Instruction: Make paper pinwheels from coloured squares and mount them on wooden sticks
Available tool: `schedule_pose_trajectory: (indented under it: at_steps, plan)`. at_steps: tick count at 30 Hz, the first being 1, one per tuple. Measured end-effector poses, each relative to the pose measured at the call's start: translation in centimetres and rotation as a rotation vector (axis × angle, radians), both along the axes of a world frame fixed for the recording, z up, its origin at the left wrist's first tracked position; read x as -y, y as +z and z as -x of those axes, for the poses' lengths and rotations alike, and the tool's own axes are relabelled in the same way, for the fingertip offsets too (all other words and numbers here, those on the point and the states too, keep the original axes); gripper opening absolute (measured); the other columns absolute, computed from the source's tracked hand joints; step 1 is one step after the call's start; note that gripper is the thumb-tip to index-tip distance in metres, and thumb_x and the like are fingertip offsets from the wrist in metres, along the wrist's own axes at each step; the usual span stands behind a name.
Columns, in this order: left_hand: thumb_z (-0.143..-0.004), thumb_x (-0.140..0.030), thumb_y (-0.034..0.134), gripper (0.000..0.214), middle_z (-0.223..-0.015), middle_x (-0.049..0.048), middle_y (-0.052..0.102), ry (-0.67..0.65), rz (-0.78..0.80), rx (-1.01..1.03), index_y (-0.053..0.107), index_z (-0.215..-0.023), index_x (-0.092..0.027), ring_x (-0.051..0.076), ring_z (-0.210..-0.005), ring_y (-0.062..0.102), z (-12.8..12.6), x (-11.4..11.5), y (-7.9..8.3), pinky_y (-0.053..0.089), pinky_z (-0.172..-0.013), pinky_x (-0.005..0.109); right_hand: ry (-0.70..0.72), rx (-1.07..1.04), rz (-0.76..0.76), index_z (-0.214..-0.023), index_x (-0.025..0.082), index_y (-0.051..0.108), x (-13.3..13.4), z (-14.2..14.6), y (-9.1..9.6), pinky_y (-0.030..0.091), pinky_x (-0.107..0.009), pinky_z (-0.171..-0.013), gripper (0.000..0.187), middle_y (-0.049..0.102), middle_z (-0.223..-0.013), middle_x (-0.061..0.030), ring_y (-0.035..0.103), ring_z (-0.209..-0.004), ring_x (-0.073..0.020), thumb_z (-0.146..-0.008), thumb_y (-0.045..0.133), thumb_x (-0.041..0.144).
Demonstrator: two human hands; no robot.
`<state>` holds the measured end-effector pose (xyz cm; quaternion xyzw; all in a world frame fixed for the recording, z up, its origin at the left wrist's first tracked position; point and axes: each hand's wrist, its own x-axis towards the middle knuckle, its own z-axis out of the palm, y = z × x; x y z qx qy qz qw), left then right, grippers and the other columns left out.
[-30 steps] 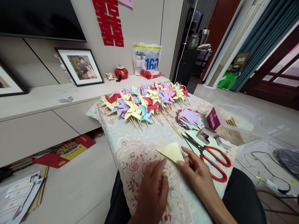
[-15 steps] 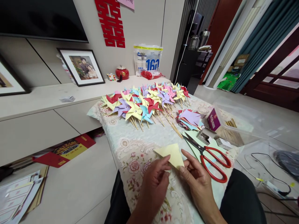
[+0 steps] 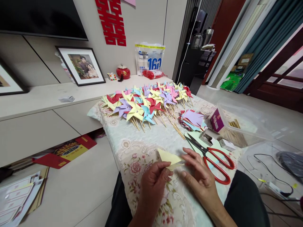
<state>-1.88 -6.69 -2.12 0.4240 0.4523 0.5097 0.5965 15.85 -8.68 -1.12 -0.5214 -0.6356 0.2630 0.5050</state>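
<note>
A pale yellow sheet of paper (image 3: 168, 157), folded with loose layers showing, is pinched at its lower edge between the thumb and fingers of my left hand (image 3: 156, 179). My right hand (image 3: 199, 175) is at the paper's right corner with thumb and fingers apart; the fingertips reach behind the corner, and whether they touch it is hard to see. Just right of that hand lie scissors (image 3: 208, 151) with red handles, blades spread. They rest partly on a light green sheet (image 3: 193, 143).
Behind stand many paper pinwheels (image 3: 144, 107) on sticks. Cut paper squares (image 3: 193, 119) are stacked right of them, near loose sticks (image 3: 178, 131), a small box of metal pins (image 3: 206, 138) and a clear plastic bin (image 3: 248, 129). A floral cloth (image 3: 127, 157) covers the table.
The yellow paper has turned and tilted, its layers now parted. My right thumb has come off the paper and the right fingers have spread. My left hand has kept its pinch.
</note>
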Motion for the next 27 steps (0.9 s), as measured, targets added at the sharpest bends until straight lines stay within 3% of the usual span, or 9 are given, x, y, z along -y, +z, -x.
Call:
schedule_pose_trajectory:
  at_steps: [5, 8, 11, 17, 23, 27]
  plan:
    - [-0.088, -0.034, 0.064, 0.019, -0.073, 0.0026, 0.072, -0.107, -0.093, -0.096, 0.073, -0.093, -0.019, 0.016, -0.066, 0.064, 0.0, 0.0, 0.1, 0.051, -0.062, 0.026, 0.08, -0.042, 0.05, -0.102, 0.031, 0.073, -0.4, 0.3, 0.3, 0.048, -0.036, -0.097, 0.014, 0.064, -0.123, -0.0059, 0.06, -0.118, -0.0249, -0.09, 0.069, 0.026]
    - [-0.088, -0.031, 0.063, 0.015, -0.076, 0.0024, 0.069, -0.092, -0.181, -0.176, 0.071, -0.086, -0.019, 0.016, -0.069, 0.062, -0.1, -0.1, 0.2, 0.049, -0.065, 0.026, 0.088, -0.085, 0.091, -0.087, 0.027, 0.072, -0.4, 0.5, 0.6, 0.049, -0.032, -0.09, 0.007, 0.067, -0.112, -0.0054, 0.064, -0.106, -0.0224, -0.092, 0.066, 0.026]
    - [-0.088, -0.03, 0.064, 0.012, -0.084, 0.0036, 0.071, -0.04, -0.196, -0.158, 0.07, -0.091, -0.019, 0.017, -0.075, 0.064, -0.4, -0.2, 0.2, 0.05, -0.069, 0.027, 0.122, -0.12, 0.126, -0.084, 0.025, 0.069, -0.5, 0.7, 0.8, 0.048, -0.032, -0.088, 0.01, 0.067, -0.111, -0.0053, 0.064, -0.103, -0.0217, -0.093, 0.065, 0.026]
    - [-0.087, -0.027, 0.066, 0.025, -0.1, 0.0073, 0.076, -0.036, -0.076, -0.012, 0.066, -0.111, -0.021, 0.022, -0.089, 0.07, -0.8, 0.0, -0.7, 0.054, -0.074, 0.03, 0.148, -0.142, 0.167, -0.081, 0.023, 0.067, -0.6, 0.8, 0.8, 0.047, -0.032, -0.086, 0.013, 0.066, -0.11, -0.0058, 0.064, -0.102, -0.0223, -0.094, 0.063, 0.027]
    - [-0.087, -0.021, 0.063, 0.045, -0.083, -0.0004, 0.071, -0.012, -0.101, -0.122, 0.058, -0.132, -0.023, 0.015, -0.071, 0.064, -0.7, 0.3, -0.8, 0.051, -0.068, 0.026, 0.136, -0.137, 0.183, -0.083, 0.023, 0.066, -0.5, 0.7, 0.7, 0.046, -0.031, -0.086, 0.012, 0.066, -0.11, -0.0061, 0.063, -0.103, -0.0222, -0.093, 0.065, 0.028]
    - [-0.088, -0.021, 0.059, 0.05, -0.085, -0.0001, 0.07, -0.037, -0.103, -0.185, 0.054, -0.137, -0.023, 0.015, -0.073, 0.064, -0.7, 0.3, -0.4, 0.05, -0.07, 0.027, 0.14, -0.142, 0.186, -0.083, 0.023, 0.067, -0.6, 0.7, 0.8, 0.046, -0.031, -0.086, 0.011, 0.067, -0.108, -0.0058, 0.063, -0.103, -0.0218, -0.093, 0.065, 0.029]
